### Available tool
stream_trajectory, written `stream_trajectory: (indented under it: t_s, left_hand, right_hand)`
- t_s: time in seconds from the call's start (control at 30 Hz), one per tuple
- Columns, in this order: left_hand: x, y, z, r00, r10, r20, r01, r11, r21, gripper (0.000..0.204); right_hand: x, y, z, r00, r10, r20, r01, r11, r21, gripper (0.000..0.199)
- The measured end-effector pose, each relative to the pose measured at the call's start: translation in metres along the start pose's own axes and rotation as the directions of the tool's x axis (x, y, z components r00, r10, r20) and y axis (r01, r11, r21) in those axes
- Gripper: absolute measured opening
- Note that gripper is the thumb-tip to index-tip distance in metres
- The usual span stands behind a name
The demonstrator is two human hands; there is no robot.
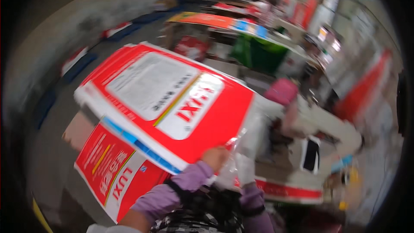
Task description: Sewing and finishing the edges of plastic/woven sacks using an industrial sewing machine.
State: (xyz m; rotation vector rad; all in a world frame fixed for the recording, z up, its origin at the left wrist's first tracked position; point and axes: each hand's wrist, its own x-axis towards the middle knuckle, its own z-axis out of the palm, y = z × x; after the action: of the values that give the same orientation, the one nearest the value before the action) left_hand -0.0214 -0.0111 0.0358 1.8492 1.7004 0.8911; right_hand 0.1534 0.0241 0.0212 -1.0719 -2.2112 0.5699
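Observation:
A stack of red and white printed sacks (224, 121) fills the middle of the view, its long side running to the upper left. My left hand (214, 159), in a purple sleeve, is at the stack's near right corner, its blurred fingers apparently closed on the top sack's edge. Thin clear plastic (233, 164) bunches just right of that hand. My right forearm (252, 198), also in purple, rises beside it. A whitish blur covers its end, so the right fingers cannot be made out. Below the stack at the left lies another red sack (123, 168) with a blue border strip.
Right of the stack stands a pale machine (336, 125), seemingly a sewing machine, with a pink cloth (281, 91) on top. A dark-screened phone-like object (310, 155) lies near it. Behind is a table (215, 20) with colourful sheets. Blue-and-red piles (79, 64) line the left wall.

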Motion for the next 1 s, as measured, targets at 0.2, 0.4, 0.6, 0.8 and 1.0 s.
stream_trajectory:
  t_s: [0.2,0.4,0.6,0.8,1.0]
  left_hand:
    - [0.002,0.055,-0.049,0.984,0.019,-0.178,-0.071,0.954,-0.292,0.01]
    - [-0.014,0.057,-0.047,0.958,0.195,-0.209,-0.248,0.931,-0.269,0.01]
    - [-0.001,0.013,-0.029,0.936,-0.337,0.1,0.163,0.164,-0.973,0.02]
    - [0.002,0.037,-0.037,0.954,-0.13,0.269,-0.018,0.873,0.487,0.023]
    - [0.003,0.042,-0.081,0.943,-0.233,0.238,0.246,0.969,-0.024,0.033]
  right_hand:
    - [-0.023,-0.006,-0.021,0.856,0.514,-0.061,-0.516,0.841,-0.16,0.019]
    - [-0.007,-0.075,-0.062,0.942,0.054,-0.332,0.029,0.971,0.238,0.044]
    - [0.016,-0.095,-0.005,0.879,0.476,-0.036,-0.275,0.567,0.777,0.022]
    - [0.002,-0.059,0.017,0.917,0.356,-0.182,-0.111,0.665,0.739,0.008]
    - [-0.034,-0.073,-0.017,0.998,-0.06,-0.01,0.057,0.881,0.469,0.006]
